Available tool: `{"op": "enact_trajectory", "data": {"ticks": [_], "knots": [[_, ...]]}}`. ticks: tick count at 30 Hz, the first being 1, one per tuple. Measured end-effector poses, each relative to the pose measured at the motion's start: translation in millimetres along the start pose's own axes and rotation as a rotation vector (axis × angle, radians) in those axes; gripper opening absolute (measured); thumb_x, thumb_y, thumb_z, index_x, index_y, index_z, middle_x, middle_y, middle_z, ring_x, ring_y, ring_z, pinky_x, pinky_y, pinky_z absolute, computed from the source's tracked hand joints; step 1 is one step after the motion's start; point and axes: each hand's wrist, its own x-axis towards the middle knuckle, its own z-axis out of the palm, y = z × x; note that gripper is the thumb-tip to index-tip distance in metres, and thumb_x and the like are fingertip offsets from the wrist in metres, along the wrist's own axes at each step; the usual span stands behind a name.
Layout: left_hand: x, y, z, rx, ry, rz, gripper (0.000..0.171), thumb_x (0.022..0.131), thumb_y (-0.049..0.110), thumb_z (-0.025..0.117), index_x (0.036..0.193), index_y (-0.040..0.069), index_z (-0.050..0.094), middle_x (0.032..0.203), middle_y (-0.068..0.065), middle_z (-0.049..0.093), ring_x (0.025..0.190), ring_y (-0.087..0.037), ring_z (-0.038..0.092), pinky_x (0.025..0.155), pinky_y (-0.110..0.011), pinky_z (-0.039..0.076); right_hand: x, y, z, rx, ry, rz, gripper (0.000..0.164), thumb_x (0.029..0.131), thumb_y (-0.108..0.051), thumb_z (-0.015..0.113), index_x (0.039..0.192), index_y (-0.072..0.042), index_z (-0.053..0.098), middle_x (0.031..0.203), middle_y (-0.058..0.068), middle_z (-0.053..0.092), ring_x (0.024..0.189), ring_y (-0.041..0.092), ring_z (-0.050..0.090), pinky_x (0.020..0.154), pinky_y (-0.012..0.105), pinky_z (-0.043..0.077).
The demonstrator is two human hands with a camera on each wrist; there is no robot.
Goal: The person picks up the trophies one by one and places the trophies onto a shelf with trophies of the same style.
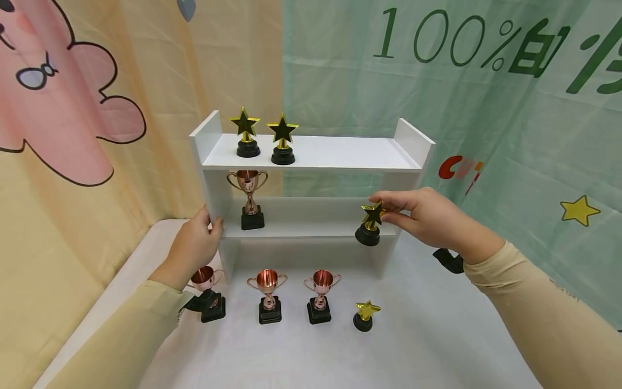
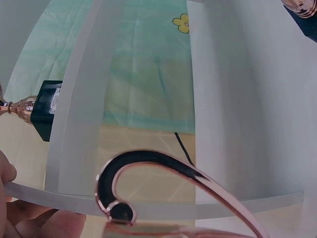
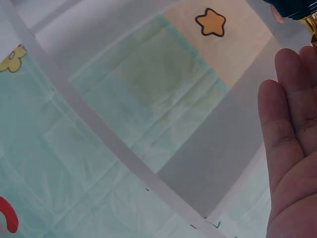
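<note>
My right hand [image 1: 427, 219] pinches a gold star trophy [image 1: 373, 214] by its star, its round black base hanging tilted in front of the middle shelf's right end. In the right wrist view, part of that black base [image 3: 292, 7] shows at the top right corner. My left hand [image 1: 194, 243] grips the front edge of the left side panel of the white shelf unit [image 1: 311, 217]. In the left wrist view, thumb and fingers lie on either side of that panel [image 2: 74, 200]. Close under the left hand stands a copper-coloured cup trophy [image 1: 213, 308], partly hidden by the wrist.
Two star trophies [image 1: 247, 135] stand on the top shelf's left half. A cup trophy [image 1: 252, 210] occupies the middle shelf's left end. Before the unit, two cup trophies [image 1: 269, 308] and a small star trophy [image 1: 363, 319] stand on the white tabletop [image 1: 413, 335]. Printed curtains [image 1: 335, 81] hang behind.
</note>
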Motion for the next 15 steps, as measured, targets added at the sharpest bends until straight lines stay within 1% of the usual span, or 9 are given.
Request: {"op": "enact_trajectory", "data": {"ticks": [4,8,12,15], "knots": [[-0.3,0.6,-0.1,0.006,0.002,0.002,0.05,0.111,0.027,0.045,0.155,0.003,0.043,0.148,-0.03,0.057,0.122,-0.053,0.065,0.097,-0.067,0.052,10.4,-4.3,-10.2,0.0,0.006,-0.001,0.038,0.095,-0.007,0.077,0.131,-0.018,0.071,0.101,-0.005,0.079,0.09,0.01,0.073,0.074,0.03,0.058],[-0.3,0.9,-0.4,0.011,0.007,0.007,0.049,0.111,0.026,0.045,0.155,0.003,0.044,0.147,-0.03,0.058,0.122,-0.053,0.066,0.096,-0.067,0.052,20.7,-9.9,-22.0,-0.02,-0.001,0.021,0.037,0.097,-0.01,0.075,0.133,-0.018,0.071,0.103,-0.003,0.079,0.093,0.012,0.071,0.076,0.031,0.057],[-0.7,0.7,-0.2,0.012,0.007,0.005,0.049,0.111,0.026,0.045,0.155,0.004,0.044,0.147,-0.03,0.058,0.122,-0.053,0.066,0.096,-0.066,0.051,33.2,-16.6,-33.9,-0.024,-0.013,0.039,0.035,0.099,-0.013,0.074,0.133,-0.019,0.071,0.103,-0.002,0.079,0.093,0.012,0.071,0.076,0.031,0.056],[-0.8,0.4,0.0,0.017,0.005,0.007,0.048,0.111,0.027,0.044,0.153,0.004,0.045,0.146,-0.03,0.059,0.12,-0.052,0.066,0.094,-0.066,0.052,43.7,-20.2,-41.6,-0.021,-0.01,0.041,0.035,0.1,-0.012,0.073,0.133,-0.018,0.07,0.104,0.0,0.08,0.093,0.013,0.072,0.078,0.032,0.057]]}}
